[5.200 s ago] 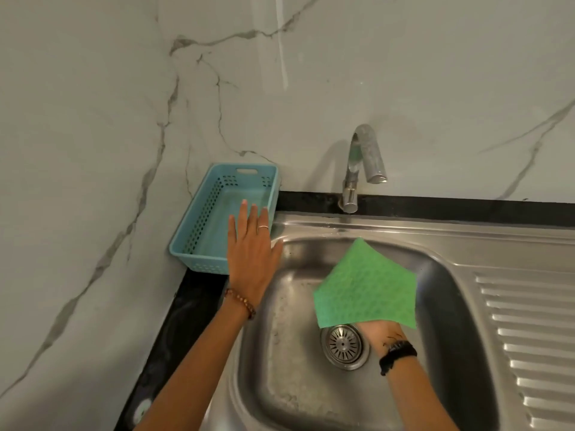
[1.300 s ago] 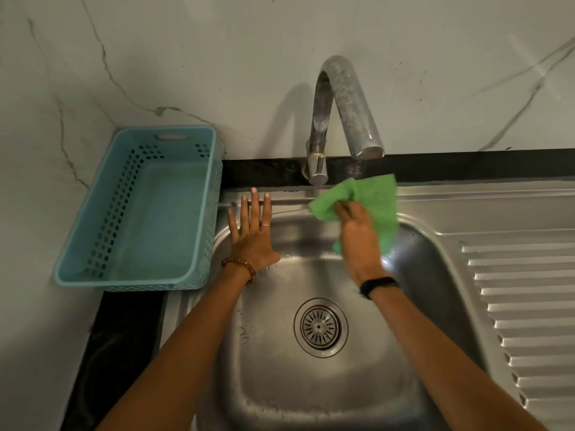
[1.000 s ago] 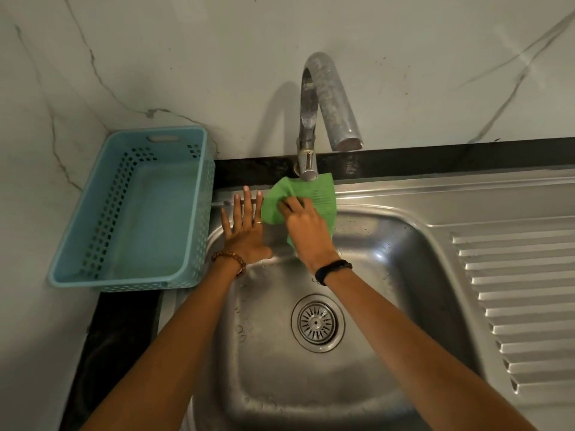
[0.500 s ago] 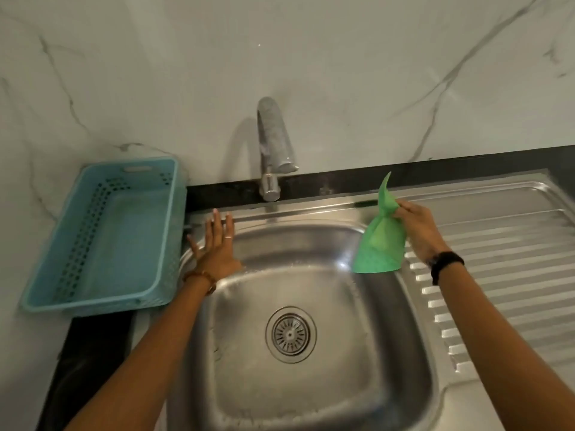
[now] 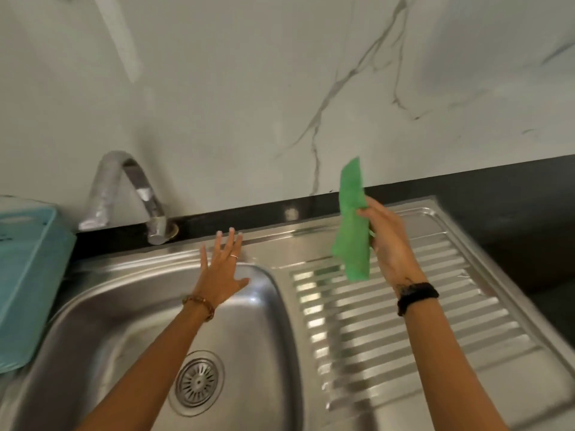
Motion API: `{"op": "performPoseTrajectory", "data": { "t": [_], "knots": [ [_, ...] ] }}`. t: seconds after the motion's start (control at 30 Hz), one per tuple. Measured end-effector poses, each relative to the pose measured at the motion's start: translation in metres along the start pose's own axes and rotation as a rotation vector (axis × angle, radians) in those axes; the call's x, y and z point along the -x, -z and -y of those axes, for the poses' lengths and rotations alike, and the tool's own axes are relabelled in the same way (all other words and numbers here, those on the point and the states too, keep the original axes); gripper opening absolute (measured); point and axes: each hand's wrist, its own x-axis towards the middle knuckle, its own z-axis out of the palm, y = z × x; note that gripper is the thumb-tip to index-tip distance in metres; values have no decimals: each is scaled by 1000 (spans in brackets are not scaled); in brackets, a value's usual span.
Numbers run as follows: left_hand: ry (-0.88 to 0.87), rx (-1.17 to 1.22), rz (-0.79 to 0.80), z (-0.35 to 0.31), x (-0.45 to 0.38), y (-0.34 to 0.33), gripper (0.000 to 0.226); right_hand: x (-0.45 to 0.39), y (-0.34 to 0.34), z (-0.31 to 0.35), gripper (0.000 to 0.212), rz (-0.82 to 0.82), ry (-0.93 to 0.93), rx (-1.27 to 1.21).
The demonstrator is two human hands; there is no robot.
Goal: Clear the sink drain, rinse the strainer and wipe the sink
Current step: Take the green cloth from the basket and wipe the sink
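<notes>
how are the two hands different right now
The left hand is open and empty, fingers spread at the sink basin's back corner; the right hand grips a green cloth above the draining board. The left wears a bead bracelet, the right a black band.

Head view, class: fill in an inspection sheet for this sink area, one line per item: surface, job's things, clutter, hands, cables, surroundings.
Surface: steel sink with ribbed drainboard; no debris seen.
Job's things: strainer seated in the drain; green cloth held up above the drainboard.
Clutter: blue basket left of the sink.
Hands: left hand open, fingers spread at the basin's back right corner; right hand gripping the cloth.
Cables: nothing seen.
Surroundings: tap behind the basin, no water seen running; marble wall; dark counter.
</notes>
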Motion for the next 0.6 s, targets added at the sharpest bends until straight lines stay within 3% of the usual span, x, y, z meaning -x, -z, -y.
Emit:
{"op": "performPoseTrajectory", "data": {
  "t": [0.1,0.17,0.43,0.5,0.6],
  "knots": [
    [116,-32,68,-12,-24,3,115,-24,-4,-5,35,190,89,465],
    [180,-15,146,-14,-32,0,124,-37,-8,-28,42,337,43,662],
    [240,-69,165,-17,-33,-11,134,-68,-4,-126,97,374,81,1409],
    [247,-81,145,-18,-32,-15,134,-64,-13,-141,106,321,160,1515],
    [240,-53,145,-16,-34,-19,132,-61,-32,-152,103,316,244,1516]
  ]
}}
